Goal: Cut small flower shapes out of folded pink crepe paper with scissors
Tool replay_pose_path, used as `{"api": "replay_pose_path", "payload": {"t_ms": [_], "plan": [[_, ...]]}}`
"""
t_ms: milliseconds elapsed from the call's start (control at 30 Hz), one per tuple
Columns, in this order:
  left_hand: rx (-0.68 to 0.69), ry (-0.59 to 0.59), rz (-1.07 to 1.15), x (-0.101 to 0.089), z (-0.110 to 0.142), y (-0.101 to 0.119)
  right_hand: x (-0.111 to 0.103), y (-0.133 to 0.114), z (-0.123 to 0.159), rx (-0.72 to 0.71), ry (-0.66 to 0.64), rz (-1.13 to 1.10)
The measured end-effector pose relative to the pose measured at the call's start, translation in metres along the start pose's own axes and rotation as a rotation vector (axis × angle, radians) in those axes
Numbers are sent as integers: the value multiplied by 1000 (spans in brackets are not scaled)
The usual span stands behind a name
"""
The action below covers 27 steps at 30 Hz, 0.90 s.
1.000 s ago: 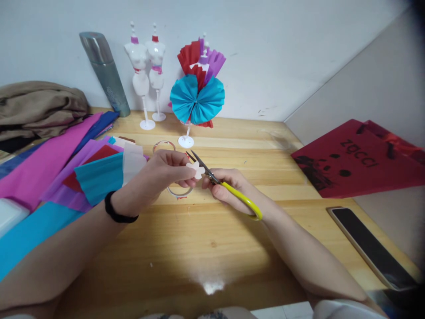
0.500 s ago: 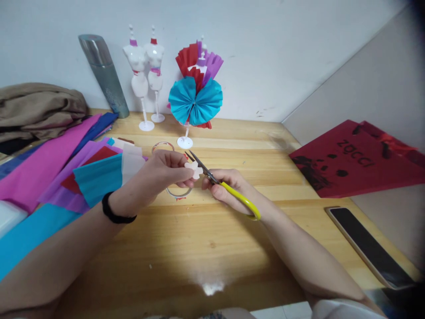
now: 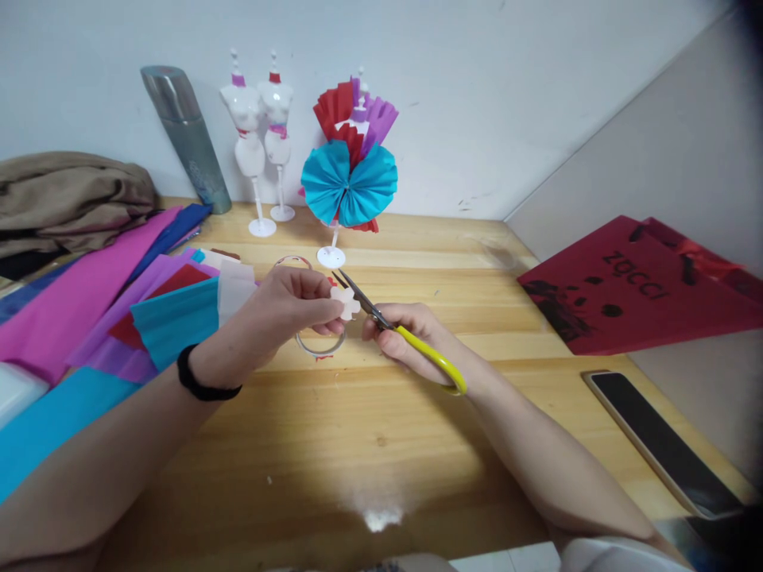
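Between the thumb and fingers of my left hand (image 3: 301,302) is a small white paper flower (image 3: 346,303) with rounded petals. Scissors with yellow handles (image 3: 432,356) lie in my right hand (image 3: 408,334), whose fingers close around them near the pivot. Their dark blades are slightly apart and point up and left, just beside the flower's right edge. Below and behind my left hand, a roll of tape (image 3: 322,345) is partly hidden on the table. Another ring-shaped roll (image 3: 293,260) shows above that hand.
Coloured paper sheets (image 3: 179,310) and a brown cloth (image 3: 77,187) cover the left side. Behind stand a flask (image 3: 187,139), two white mannequins (image 3: 249,151) and one dressed in pleated paper (image 3: 349,183). A red bag (image 3: 637,286) and a phone (image 3: 661,441) are at right.
My left hand has shifted slightly left with the paper flower, opening a small gap to the blades, and the flower has turned a little. The scissors stay almost still in my right hand.
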<state>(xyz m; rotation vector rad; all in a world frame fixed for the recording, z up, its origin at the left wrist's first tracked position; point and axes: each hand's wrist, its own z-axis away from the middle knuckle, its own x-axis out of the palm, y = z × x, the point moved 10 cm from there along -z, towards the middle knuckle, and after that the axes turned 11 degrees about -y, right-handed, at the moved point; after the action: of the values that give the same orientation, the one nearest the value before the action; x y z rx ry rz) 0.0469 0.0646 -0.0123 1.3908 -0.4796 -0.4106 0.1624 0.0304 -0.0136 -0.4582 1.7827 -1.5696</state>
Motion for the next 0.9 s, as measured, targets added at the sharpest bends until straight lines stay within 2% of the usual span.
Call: {"api": "replay_pose_path", "payload": {"t_ms": [900], "plan": [[0, 76, -50, -8, 7, 17, -1, 2, 2, 26, -10, 2]]}}
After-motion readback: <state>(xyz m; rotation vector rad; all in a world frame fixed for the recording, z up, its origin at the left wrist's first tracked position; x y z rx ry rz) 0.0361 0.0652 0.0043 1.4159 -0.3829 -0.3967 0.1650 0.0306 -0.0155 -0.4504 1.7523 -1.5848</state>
